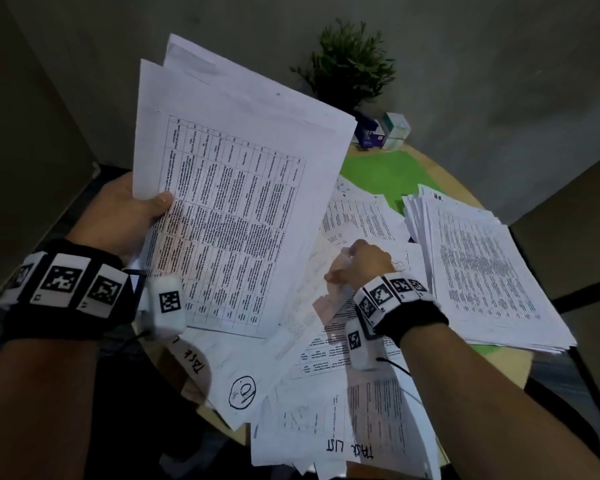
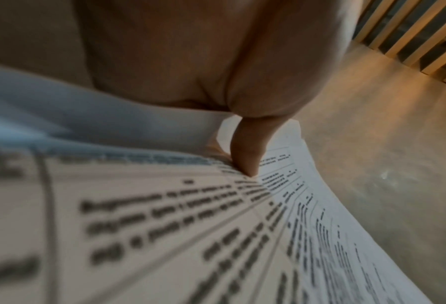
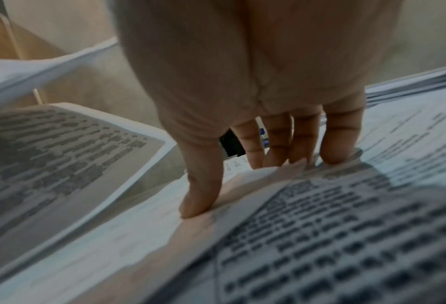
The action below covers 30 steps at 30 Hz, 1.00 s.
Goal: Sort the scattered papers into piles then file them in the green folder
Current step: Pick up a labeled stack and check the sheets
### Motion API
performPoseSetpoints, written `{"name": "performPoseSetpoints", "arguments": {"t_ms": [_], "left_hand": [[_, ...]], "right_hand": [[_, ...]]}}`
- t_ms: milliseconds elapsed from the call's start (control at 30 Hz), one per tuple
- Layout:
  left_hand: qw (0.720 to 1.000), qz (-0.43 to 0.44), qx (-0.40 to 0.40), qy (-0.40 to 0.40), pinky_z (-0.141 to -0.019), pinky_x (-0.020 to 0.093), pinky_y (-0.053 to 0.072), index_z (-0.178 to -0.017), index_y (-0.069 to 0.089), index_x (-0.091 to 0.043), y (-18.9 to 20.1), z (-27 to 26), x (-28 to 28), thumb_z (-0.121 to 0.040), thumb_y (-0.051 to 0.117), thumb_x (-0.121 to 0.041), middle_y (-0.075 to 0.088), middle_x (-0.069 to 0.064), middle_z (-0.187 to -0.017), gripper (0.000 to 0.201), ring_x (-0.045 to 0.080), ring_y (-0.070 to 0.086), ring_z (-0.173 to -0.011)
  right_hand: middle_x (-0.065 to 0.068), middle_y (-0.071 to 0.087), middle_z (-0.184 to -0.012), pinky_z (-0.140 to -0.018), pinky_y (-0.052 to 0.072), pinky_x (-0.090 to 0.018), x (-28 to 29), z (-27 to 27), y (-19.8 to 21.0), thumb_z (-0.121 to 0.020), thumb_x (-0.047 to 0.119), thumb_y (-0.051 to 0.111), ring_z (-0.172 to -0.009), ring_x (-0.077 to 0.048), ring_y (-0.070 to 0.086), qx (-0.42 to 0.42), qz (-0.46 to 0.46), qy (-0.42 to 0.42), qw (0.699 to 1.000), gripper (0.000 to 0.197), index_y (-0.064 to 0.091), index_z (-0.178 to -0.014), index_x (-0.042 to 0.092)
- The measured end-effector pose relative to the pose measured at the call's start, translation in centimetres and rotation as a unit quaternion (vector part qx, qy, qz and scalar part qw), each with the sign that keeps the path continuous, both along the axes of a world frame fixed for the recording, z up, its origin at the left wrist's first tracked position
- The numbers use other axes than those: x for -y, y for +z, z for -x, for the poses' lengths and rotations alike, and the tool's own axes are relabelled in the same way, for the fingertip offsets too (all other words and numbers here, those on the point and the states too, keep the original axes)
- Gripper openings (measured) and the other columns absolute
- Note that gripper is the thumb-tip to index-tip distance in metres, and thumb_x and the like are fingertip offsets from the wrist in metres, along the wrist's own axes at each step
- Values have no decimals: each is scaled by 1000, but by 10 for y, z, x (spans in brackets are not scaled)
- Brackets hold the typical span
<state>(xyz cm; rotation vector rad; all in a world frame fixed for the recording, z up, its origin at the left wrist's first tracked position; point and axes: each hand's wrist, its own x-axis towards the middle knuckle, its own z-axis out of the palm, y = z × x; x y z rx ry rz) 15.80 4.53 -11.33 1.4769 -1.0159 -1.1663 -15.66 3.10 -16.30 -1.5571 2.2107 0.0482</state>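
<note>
My left hand [image 1: 136, 209] grips a raised sheaf of printed papers [image 1: 236, 188] above the table's left side, thumb [image 2: 247, 156] on the top sheet with its table. My right hand [image 1: 357, 265] is down on the scattered papers [image 1: 312, 393] in the middle. Its thumb [image 3: 198, 201] presses one loose sheet [image 3: 242, 185] while the fingertips [image 3: 330, 152] sit behind that sheet's lifted edge, pinching it. The green folder [image 1: 388, 174] lies at the far side, partly covered by papers. A thick stacked pile [image 1: 482, 265] rests at the right.
A potted plant [image 1: 354, 67] and small boxes [image 1: 392, 129] stand at the back of the round wooden table [image 1: 513, 362]. Loose sheets hang over the table's near edge [image 1: 326, 448]. Grey walls close in behind and at the left.
</note>
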Motion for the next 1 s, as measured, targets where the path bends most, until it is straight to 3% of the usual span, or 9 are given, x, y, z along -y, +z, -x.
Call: {"name": "performPoseSetpoints", "arguments": {"t_ms": [133, 267, 400, 500, 600, 700, 767, 833, 1000], "left_hand": [[1000, -15, -14, -24, -101, 48, 46, -130, 58, -16, -2, 7, 3, -98, 54, -10, 67, 8, -119, 33, 25, 64, -110], [998, -6, -26, -61, -104, 44, 44, -130, 57, -16, -2, 12, 7, -97, 52, -7, 67, 3, -119, 35, 21, 62, -113], [993, 7, -69, -96, -94, 40, 50, -108, 71, -24, -2, 12, 9, -84, 68, -22, 72, 2, -113, 24, 20, 68, -106], [991, 42, -116, -44, -73, 22, 58, -86, 80, -24, 1, 13, 7, -94, 51, -4, 76, -5, -93, 36, 7, 72, -84], [988, 70, -136, -31, -84, 28, 58, -125, 62, -8, 5, 12, 8, -94, 44, 0, 75, -8, -94, 37, 9, 71, -92], [999, 47, 4, -2, -76, 24, 56, -128, 56, -10, -4, 17, 11, -93, 56, -3, 75, -7, -88, 36, 8, 70, -81], [990, 26, 133, 34, -90, 39, 54, -125, 63, -14, -14, 20, 13, -85, 64, -15, 72, 6, -107, 40, 24, 68, -97], [986, 3, 156, 53, -96, 51, 50, -121, 63, -18, -17, 20, 15, -83, 61, -16, 68, 11, -114, 38, 32, 65, -103], [979, 9, 185, 89, -87, 37, 47, -124, 54, -8, -13, 16, 15, -89, 47, 1, 62, 11, -114, 37, 30, 60, -103]], "right_hand": [[-11, 63, -114, -81, 42, -23, 3, 9, -2, -85, 19, 69, -109, -27, 58, 76, 25, 16, 997, 32, 61, -114, 9], [-3, 56, -133, -103, 45, -42, 4, 26, 24, -90, 19, 64, -120, -28, 56, 257, 148, -57, 953, 43, 55, -132, 15], [1, 66, -96, -66, 57, -34, 9, 37, 68, -91, 14, 61, -83, -23, 65, 389, 242, -101, 883, 19, 63, -110, 14], [-2, 70, -85, -68, 59, -38, 19, 44, 95, -89, 13, 60, -75, -23, 67, 352, 282, -82, 889, 9, 66, -89, 19], [-4, 71, -90, -79, 58, -49, 25, 54, 100, -88, 16, 62, -85, -28, 69, 282, 289, -79, 912, 11, 66, -82, 24], [-6, 70, -90, -78, 58, -50, 24, 59, 97, -87, 16, 62, -87, -29, 68, 260, 288, -69, 919, 6, 68, -88, 18], [-12, 70, -92, -72, 58, -52, 20, 62, 96, -85, 17, 62, -86, -33, 68, 256, 297, -57, 918, 10, 69, -92, 14], [-13, 71, -91, -72, 58, -52, 16, 66, 99, -81, 21, 62, -85, -34, 68, 240, 309, -43, 919, 17, 70, -93, 13], [1, 67, -88, -81, 55, -42, 6, 75, 128, -76, 31, 61, -81, -16, 61, 209, 367, 20, 906, 35, 70, -104, 12]]}}
